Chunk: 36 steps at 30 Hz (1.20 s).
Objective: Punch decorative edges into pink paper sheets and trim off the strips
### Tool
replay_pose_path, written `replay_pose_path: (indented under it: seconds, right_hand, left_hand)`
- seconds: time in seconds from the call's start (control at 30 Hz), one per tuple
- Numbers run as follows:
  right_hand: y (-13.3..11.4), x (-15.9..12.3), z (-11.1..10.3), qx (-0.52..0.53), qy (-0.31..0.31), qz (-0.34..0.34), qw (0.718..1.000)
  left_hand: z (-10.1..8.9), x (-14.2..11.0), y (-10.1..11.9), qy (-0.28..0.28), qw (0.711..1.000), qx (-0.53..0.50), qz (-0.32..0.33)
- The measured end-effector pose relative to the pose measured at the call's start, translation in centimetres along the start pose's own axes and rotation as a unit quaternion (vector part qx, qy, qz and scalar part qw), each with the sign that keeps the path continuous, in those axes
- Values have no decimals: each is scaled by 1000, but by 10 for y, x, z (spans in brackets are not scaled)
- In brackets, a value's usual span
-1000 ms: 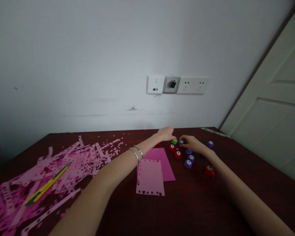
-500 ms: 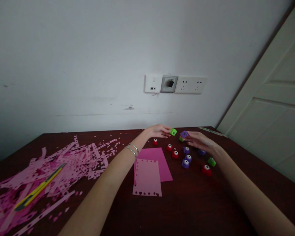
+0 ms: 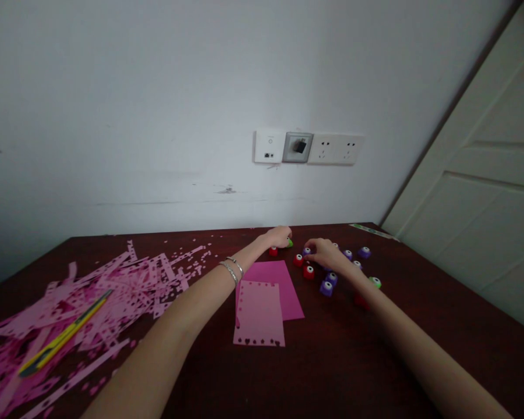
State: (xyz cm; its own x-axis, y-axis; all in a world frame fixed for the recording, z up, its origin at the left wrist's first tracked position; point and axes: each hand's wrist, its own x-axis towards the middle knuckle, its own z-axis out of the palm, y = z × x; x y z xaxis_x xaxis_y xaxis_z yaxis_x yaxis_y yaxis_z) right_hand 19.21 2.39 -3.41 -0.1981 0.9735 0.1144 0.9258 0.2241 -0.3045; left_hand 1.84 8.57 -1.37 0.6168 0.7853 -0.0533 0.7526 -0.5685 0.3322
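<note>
My left hand [image 3: 280, 236], with bracelets at the wrist, is closed round a green paper punch [image 3: 290, 242] low over the far part of the table, just behind a red paper punch [image 3: 273, 251]. To its right, my right hand [image 3: 326, 254] pinches a purple paper punch [image 3: 306, 251] at table level, beside another red punch [image 3: 298, 260]. More purple punches [image 3: 326, 288] stand around and under the right hand, partly hidden by it. A green punch [image 3: 375, 282] shows behind the right forearm. Nearer me lies a light pink sheet [image 3: 259, 314] with punched edges, overlapping a darker pink sheet [image 3: 291, 297].
A heap of punched pink paper strips and scraps [image 3: 113, 285] covers the left of the dark table [image 3: 314, 372]. On the heap rests a yellow utility knife [image 3: 65, 334]. A ruler-like strip [image 3: 373, 231] lies at the far right. Behind are a wall with sockets [image 3: 336, 149] and a white door [image 3: 475, 209].
My left hand has lowered the green punch and moved slightly left. My right hand has moved left and down with its purple punch, uncovering purple punches on the right.
</note>
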Motion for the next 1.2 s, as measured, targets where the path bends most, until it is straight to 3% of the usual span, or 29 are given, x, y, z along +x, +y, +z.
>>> replay_pose_path:
  seconds: [0.17, 0.3, 0.43, 0.57, 0.67, 0.8, 0.87, 0.97, 1.03, 1.1, 1.2]
  right_hand:
    - [10, -7, -24, 11, -9, -23, 1000]
    - [19, -17, -51, -30, -55, 51, 997]
    - [13, -22, -40, -13, -167, 116, 979]
    - [13, -19, -27, -2, -158, 104, 982]
    - [24, -20, -38, 113, -185, 84, 973]
    - [44, -30, -61, 352, -176, 31, 919]
    - [53, -34, -66, 431, -156, 36, 888]
    - [67, -37, -64, 503, -136, 40, 852]
    - [72, -37, -61, 522, -128, 38, 842]
    - [74, -37, -61, 519, -122, 38, 845]
    - [68, -36, -66, 489, -124, 32, 863]
  left_hand:
    - [-4, 6, 13, 9, 1000, 25, 11]
    - [1, 23, 39, 43, 996, 13, 73]
    - [19, 43, 65, 30, 992, -5, 120]
    - [34, 56, 70, 22, 992, -28, 120]
    - [34, 62, 62, 27, 992, -55, 106]
    - [18, 58, 46, 24, 988, -123, 96]
    - [6, 51, 40, -14, 960, -259, 106]
    - [-12, 35, 36, -107, 855, -496, 109]
    - [-20, 26, 36, -144, 811, -559, 97]
    - [-24, 21, 37, -158, 806, -564, 82]
    - [-23, 23, 38, -133, 859, -486, 95]
